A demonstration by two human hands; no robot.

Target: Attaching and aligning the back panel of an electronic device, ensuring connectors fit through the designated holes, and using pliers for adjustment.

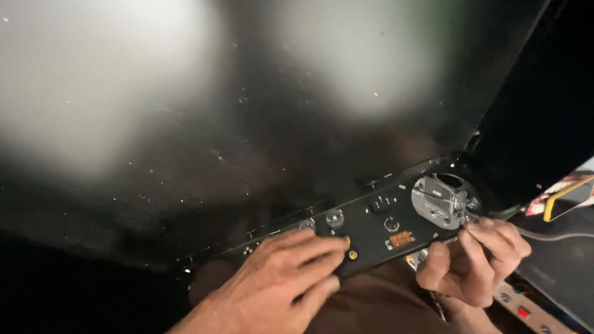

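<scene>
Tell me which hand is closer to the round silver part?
Right. The right hand pinches at the edge of the round silver part; the left hand rests far over on the black panel.

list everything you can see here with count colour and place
large panel: one, glossy black, dusty, with two blurred pale reflections, fills upper frame
component strip: one, black, along the panel's lower edge, centre right
round metal part: one, silver, right end of the strip, in a round opening
knobs: a few, silver and dark, along the strip; exact count unclear
connector: one, orange-brown, on the strip's lower edge
cable: one, grey, runs right from the right hand
yellow-edged object: one, far right edge, too blurred to identify
left hand: flat on the strip's left part, fingers spread
right hand: fingertips pinched at the silver part's lower right
</scene>
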